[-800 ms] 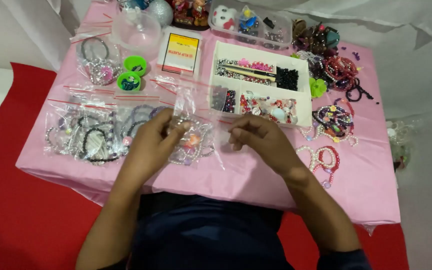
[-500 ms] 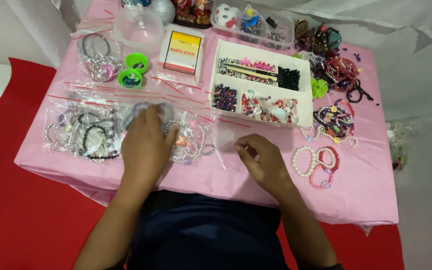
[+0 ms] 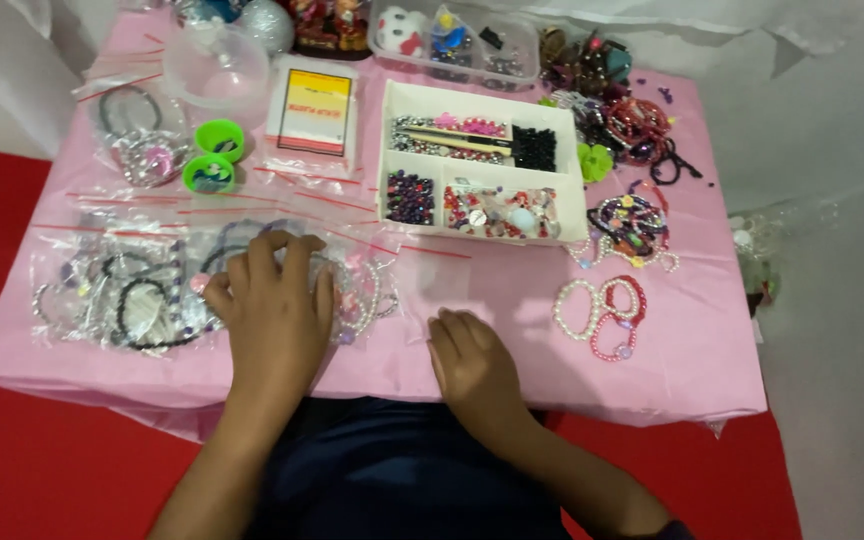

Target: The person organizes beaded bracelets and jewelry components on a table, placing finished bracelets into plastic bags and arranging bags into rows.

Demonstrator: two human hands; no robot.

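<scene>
My left hand point(image 3: 272, 310) lies flat, fingers spread, on top of clear plastic bags of bead bracelets point(image 3: 132, 295) at the left of the pink table point(image 3: 512, 285). My right hand point(image 3: 470, 365) rests palm down on the bare pink cloth near the front edge and holds nothing. A white divided tray of beads point(image 3: 482, 165) sits beyond both hands, in the middle of the table. Pink, white and red bead bracelets point(image 3: 602, 310) lie loose to the right of my right hand.
Two green round lids point(image 3: 210, 157), a clear bowl point(image 3: 214, 62), a bagged yellow card point(image 3: 314, 112) and a clear box of trinkets point(image 3: 452, 35) stand at the back. Heaps of dark and coloured bracelets point(image 3: 622, 130) fill the back right. Red floor surrounds the table.
Both hands held a small clear bag up between them; now it lies on the pile of bags under my flattened left hand, and my right hand has dropped to the cloth.
</scene>
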